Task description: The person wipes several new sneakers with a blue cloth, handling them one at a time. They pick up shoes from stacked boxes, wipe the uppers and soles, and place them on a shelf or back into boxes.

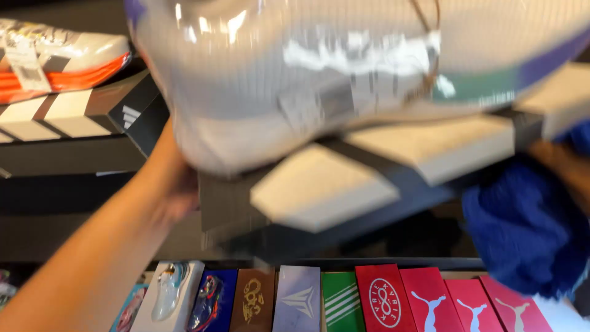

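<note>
Plastic-wrapped pale shoe (295,80) fills the top of our view, blurred, sitting on a dark shoebox (369,178) with broad pale stripes. We hold the box up from both ends. Our left hand (175,184) is at 9 o'clock of the box, pressed against its end and the shoe's heel; fingers are behind the box, so we cannot tell how far they curl. Our right hand (562,163) is at 3 o'clock, mostly hidden by the box and a blue knit sleeve (528,227); finger state cannot be told.

At 10 o'clock, another striped dark box (67,114) carries an orange-and-white shoe (55,58) with a tag. At 6 o'clock, a row of box ends (344,298): white, blue, brown, grey, green, then several red.
</note>
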